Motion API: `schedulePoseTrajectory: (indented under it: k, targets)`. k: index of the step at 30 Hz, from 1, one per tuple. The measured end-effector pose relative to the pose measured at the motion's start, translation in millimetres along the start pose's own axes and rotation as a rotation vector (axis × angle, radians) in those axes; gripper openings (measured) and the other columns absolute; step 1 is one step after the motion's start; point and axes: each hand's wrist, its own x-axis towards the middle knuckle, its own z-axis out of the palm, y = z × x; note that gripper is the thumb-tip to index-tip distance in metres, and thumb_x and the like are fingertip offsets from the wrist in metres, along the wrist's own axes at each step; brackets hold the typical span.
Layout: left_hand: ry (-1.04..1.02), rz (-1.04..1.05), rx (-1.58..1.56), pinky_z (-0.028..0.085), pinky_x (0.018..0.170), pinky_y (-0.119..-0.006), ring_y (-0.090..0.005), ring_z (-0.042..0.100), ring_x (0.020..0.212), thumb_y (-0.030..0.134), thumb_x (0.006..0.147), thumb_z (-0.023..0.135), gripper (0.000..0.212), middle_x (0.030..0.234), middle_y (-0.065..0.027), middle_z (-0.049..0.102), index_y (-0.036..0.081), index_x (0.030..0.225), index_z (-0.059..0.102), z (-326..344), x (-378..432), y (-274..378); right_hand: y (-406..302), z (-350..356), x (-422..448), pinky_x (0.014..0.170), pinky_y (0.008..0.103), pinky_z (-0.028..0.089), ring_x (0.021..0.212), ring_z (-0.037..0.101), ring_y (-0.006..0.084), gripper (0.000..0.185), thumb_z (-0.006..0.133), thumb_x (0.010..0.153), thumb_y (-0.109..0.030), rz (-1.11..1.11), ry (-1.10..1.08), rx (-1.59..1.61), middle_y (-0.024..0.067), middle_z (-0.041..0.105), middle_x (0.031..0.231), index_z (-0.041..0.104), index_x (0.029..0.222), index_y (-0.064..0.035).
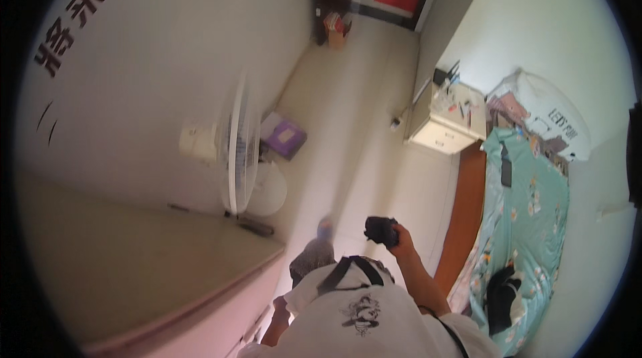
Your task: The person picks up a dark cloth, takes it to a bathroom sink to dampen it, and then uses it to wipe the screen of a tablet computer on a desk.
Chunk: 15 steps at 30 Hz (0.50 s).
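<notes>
My right hand (399,241) is shut on a dark, crumpled cloth item (380,231), held out in front of me over the tiled floor. My left arm hangs down beside the desk, and its hand is out of view. To my right lies a bed with a green floral sheet (536,212); a black and white garment (503,300) and a dark flat object (506,172) rest on it.
A standing fan (243,142) is by the left wall, near a purple box (285,138). A desk (150,257) is at my left. Ahead right stands a bedside cabinet (446,132) with small items. A cardboard box (336,40) sits near the doorway.
</notes>
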Motion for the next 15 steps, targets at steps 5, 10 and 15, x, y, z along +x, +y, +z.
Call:
schedulePoseTrajectory:
  k: [5,10,15]
  targets:
    - [-0.019,0.034,-0.001,0.050,0.079,-0.042,-0.0300,0.063,0.097,0.024,0.088,0.050,0.035,0.110,-0.0145,0.063,0.001,0.113,0.058,58,38,131,-77,33,62,0.087,0.0425,0.055,0.090,0.066,0.0289,0.030,0.049,0.082,-0.013,-0.122,0.053,0.028,0.0164,0.066,0.099,0.055,0.108,0.0010]
    - [-0.035,0.065,0.034,0.050,0.081,-0.042,-0.0296,0.062,0.099,0.024,0.089,0.049,0.036,0.113,-0.0146,0.062,0.000,0.115,0.057,128,76,247,-135,71,142,0.085,0.0424,0.056,0.088,0.067,0.0285,0.026,0.048,0.083,-0.016,-0.190,0.181,0.223,0.0142,0.067,0.096,0.059,0.101,-0.0017]
    - [-0.032,0.067,0.131,0.049,0.083,-0.042,-0.0292,0.061,0.102,0.024,0.089,0.047,0.038,0.116,-0.0147,0.061,0.000,0.116,0.057,202,107,338,-226,105,262,0.085,0.0431,0.055,0.092,0.067,0.0282,0.029,0.048,0.083,-0.022,-0.137,0.113,0.212,0.0130,0.068,0.098,0.061,0.101,-0.0045]
